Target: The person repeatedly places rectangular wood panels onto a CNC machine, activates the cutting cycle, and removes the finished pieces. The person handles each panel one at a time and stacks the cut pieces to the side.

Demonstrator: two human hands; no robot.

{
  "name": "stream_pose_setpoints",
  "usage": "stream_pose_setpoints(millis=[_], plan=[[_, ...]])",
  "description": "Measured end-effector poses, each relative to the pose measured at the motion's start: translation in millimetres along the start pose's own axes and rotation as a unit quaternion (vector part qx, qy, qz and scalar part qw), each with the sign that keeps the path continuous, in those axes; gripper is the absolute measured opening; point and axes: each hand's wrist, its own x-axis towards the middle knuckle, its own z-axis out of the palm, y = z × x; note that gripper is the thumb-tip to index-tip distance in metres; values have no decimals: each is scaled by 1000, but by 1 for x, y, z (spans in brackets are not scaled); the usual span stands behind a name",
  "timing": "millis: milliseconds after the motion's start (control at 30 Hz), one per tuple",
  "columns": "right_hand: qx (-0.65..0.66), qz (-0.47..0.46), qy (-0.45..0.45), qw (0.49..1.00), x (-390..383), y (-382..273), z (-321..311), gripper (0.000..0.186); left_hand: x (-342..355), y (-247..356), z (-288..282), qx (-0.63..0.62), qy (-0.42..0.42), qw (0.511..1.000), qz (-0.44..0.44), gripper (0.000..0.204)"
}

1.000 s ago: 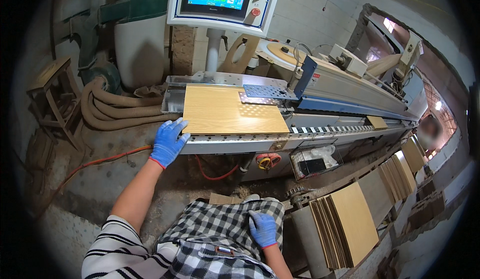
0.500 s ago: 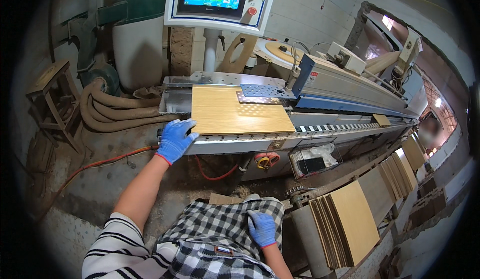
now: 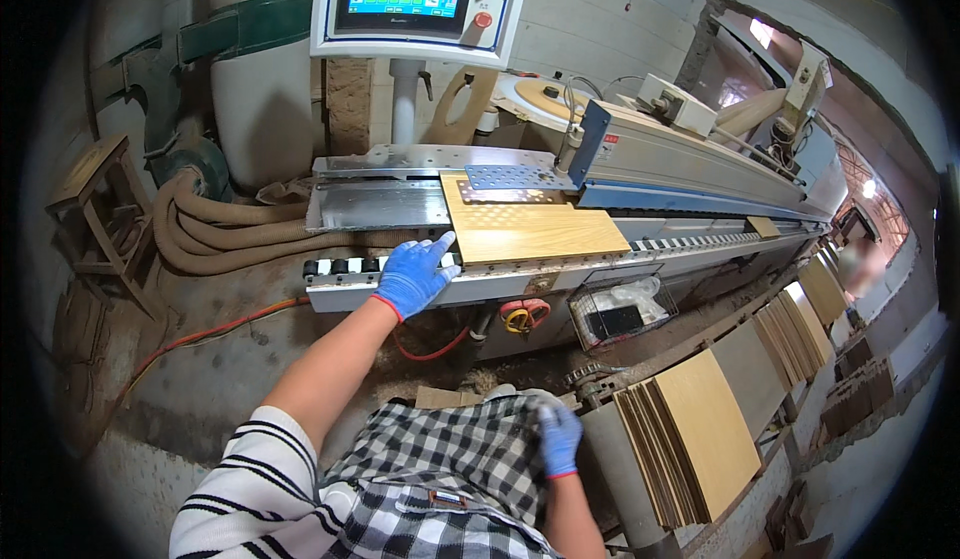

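Note:
A flat wood-grain board (image 3: 540,234) lies on the bed of a long machine, its far part under a blue perforated plate (image 3: 505,176). My left hand (image 3: 415,274), in a blue glove with a red cuff, is at the board's left edge. Its fingers are stretched out and touch the near left corner without wrapping round it. Low over my checked apron (image 3: 450,449) is my right hand (image 3: 560,437), gloved alike and apart from the board. Motion smears its fingers. The closest thing to it is a stack of similar boards (image 3: 705,429), standing on edge at the right.
A control panel (image 3: 412,4) with a lit screen stands behind the machine. Black rollers (image 3: 345,267) line the bed's near left edge. A wire basket (image 3: 622,314) hangs below. Thick hoses (image 3: 185,234) and a wooden stool (image 3: 100,199) are at the left. Farther right stand more boards (image 3: 795,324).
The board has slid right along the bed, with my left hand following at its left edge. My right hand has moved right, from the apron toward the stacked boards.

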Motion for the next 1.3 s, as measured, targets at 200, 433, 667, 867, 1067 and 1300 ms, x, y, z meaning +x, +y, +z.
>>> stream_pose_setpoints(millis=[200, 433, 667, 867, 1067, 1300], plan=[[-465, -86, 77, 878, 66, 21, -129, 31, -28, -47, -37, 48, 19, 998, -47, 43], [-590, -118, 42, 797, 85, 50, -182, 38, -64, -84, -44, 153, 46, 978, -130, 35], [-628, -127, 38, 767, 99, 43, -176, 37, -63, -85, -37, 161, 92, 974, -127, 32], [-649, -71, -29, 757, 85, 42, -178, 38, -63, -85, -36, 162, 93, 976, -107, 28], [-546, -173, 62, 817, 5, -3, -146, 29, -65, -83, -40, 162, 106, 976, -105, 26], [374, 253, 317, 834, -57, 52, -207, 46, -66, -88, -34, 160, 125, 974, -98, 25]])
